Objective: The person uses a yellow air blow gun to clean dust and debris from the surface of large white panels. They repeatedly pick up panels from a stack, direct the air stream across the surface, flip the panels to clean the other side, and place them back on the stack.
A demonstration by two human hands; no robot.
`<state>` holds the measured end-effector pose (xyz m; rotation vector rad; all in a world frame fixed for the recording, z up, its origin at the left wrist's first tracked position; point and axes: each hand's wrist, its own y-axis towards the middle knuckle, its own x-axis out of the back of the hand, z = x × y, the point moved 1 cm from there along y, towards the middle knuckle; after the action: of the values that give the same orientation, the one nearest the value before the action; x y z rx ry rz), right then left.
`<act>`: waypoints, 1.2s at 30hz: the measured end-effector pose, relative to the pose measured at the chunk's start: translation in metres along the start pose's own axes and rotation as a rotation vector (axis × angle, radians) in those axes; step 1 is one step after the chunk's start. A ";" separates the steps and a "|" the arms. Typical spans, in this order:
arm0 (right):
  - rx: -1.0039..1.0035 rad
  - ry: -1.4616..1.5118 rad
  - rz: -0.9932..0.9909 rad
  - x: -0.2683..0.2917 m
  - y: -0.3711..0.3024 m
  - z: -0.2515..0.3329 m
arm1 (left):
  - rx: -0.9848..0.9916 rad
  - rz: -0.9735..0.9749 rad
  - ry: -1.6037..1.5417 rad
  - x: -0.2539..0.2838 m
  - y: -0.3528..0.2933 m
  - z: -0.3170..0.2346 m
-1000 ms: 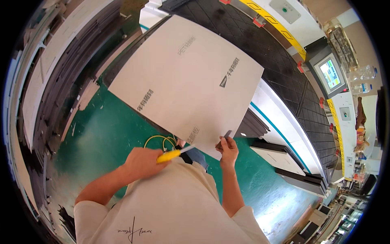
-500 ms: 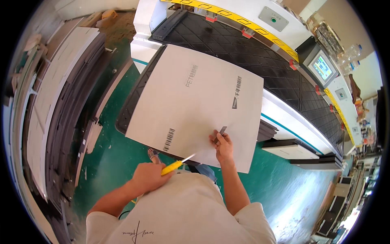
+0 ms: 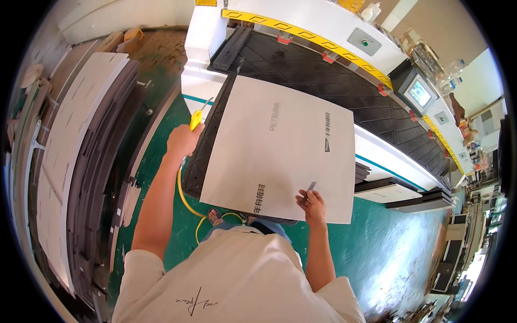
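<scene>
My left hand [image 3: 182, 141] is closed round a yellow air blow gun [image 3: 196, 119] with a thin metal nozzle. The gun points away from me beyond the left side of a pale panel [image 3: 291, 156], and a yellow hose [image 3: 181, 185] trails down from it. Over the panel's near right part, my right hand [image 3: 314, 208] pinches a small flat grey blade [image 3: 311, 187]; whether the hand touches the surface I cannot tell. The printed panel lies flat on a black support [image 3: 193, 182] whose left edge sticks out.
Behind the panel is a white machine with a dark bed [image 3: 301, 59], a yellow strip [image 3: 301, 29] and a screen [image 3: 420, 92]. Long boards [image 3: 75, 140] are stacked at the left. More panels [image 3: 388, 192] lie low at the right, above the green floor [image 3: 371, 226].
My left hand has swung forward and left with the blow gun, from near my body to beside the panel's left edge. My right hand still holds the blade. The view has shifted slightly.
</scene>
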<state>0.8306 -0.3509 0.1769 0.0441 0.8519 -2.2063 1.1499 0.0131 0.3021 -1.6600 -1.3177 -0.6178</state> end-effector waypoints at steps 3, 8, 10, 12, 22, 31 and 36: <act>0.087 0.048 -0.105 0.056 0.017 0.017 | -0.058 0.101 -0.146 -0.018 0.021 -0.037; 0.165 0.146 -0.277 0.142 0.051 0.053 | -0.073 0.115 -0.056 -0.046 0.030 -0.102; 0.184 0.126 -0.367 0.171 0.066 0.066 | -0.055 0.110 0.001 -0.055 0.053 -0.113; 0.244 0.113 -0.414 0.211 0.090 0.076 | -0.038 0.054 0.073 -0.049 0.081 -0.112; 0.562 -0.282 -0.468 0.207 0.173 0.102 | 0.156 0.001 -0.283 -0.069 0.167 -0.120; 0.604 -0.321 -0.530 0.197 0.178 0.095 | 0.158 0.093 -0.280 -0.092 0.241 -0.144; 0.578 -0.315 -0.568 0.190 0.180 0.092 | 0.159 0.088 -0.294 -0.087 0.264 -0.130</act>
<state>0.8352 -0.6152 0.0935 -0.2924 0.0220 -2.8213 1.3900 -0.1493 0.2032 -1.7111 -1.4509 -0.2145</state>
